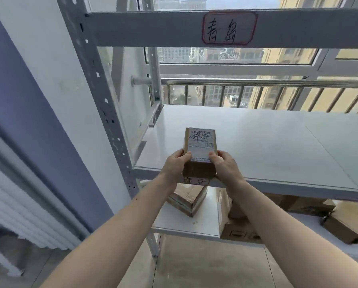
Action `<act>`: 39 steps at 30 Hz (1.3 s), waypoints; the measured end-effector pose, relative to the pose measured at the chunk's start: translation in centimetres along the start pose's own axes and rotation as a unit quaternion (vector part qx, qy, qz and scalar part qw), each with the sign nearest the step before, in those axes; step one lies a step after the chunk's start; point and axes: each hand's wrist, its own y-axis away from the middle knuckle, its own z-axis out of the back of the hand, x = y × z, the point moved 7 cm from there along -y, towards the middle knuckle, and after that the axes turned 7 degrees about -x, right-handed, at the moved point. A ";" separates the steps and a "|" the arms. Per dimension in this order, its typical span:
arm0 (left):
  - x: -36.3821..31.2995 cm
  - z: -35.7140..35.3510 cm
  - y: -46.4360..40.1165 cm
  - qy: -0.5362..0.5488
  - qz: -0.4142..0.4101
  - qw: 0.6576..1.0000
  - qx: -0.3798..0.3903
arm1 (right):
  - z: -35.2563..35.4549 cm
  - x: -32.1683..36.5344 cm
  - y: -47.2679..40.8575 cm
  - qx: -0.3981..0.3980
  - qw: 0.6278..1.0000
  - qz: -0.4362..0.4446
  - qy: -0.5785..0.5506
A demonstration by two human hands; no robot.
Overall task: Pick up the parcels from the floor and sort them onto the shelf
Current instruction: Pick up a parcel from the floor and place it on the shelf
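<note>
A small brown cardboard parcel (200, 142) with a white shipping label and black handwriting sits at the front left of the white middle shelf board (267, 146). My left hand (175, 163) grips its left side and my right hand (223, 165) grips its right side, thumbs on top of the label. The parcel's near end overhangs the shelf's front edge. A red-bordered label with handwritten characters (229, 28) is stuck on the beam above.
Several brown cardboard boxes lie on the lower shelf (186, 225): one tilted box (187, 199) under my hands, another (236, 227) beside it, more at the right (348, 223). A perforated grey upright (103, 100) stands at left. Window railing is behind the shelf.
</note>
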 end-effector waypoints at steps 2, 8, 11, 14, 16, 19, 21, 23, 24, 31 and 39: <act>-0.4 -0.3 -2.0 -0.004 0.000 1.000 -0.006 | -0.2 0.0 -1.8 -0.004 1.000 0.003 0.012; -0.9 -1.0 -6.7 -0.002 -0.013 1.000 -0.010 | -0.6 0.0 -5.8 -0.021 1.000 -0.014 0.010; -0.6 -1.0 -8.2 -0.006 -0.006 1.000 -0.009 | -0.8 -0.1 -7.1 -0.028 0.999 -0.017 0.018; -0.3 -0.8 -9.3 -0.015 -0.009 1.000 -0.008 | -1.2 -0.3 -8.0 -0.026 0.999 -0.014 0.025; 0.1 -0.7 -9.8 -0.014 -0.001 1.000 -0.003 | -1.3 -0.5 -8.3 -0.026 0.999 -0.013 0.027; 0.5 -0.6 -10.2 -0.015 0.012 1.000 0.003 | -1.4 -0.9 -8.6 -0.028 0.999 -0.012 0.028; 0.6 -0.6 -10.3 -0.008 0.019 1.000 0.006 | -1.4 -1.1 -8.7 -0.029 0.999 -0.012 0.032; 0.8 -0.6 -10.5 -0.006 0.019 1.000 0.011 | -1.3 -1.2 -8.9 -0.029 0.999 -0.010 0.038; 0.9 -0.5 -10.6 -0.005 0.018 1.000 0.010 | -1.3 -1.3 -9.0 -0.028 0.999 -0.008 0.045; 0.6 1.6 -9.3 -0.109 -0.066 0.992 -0.005 | 0.5 -0.3 -7.5 -0.027 0.966 0.109 0.235; 0.3 1.8 -9.9 -0.308 -0.221 0.925 -0.019 | 0.5 -0.2 -6.8 -0.061 0.944 0.167 0.279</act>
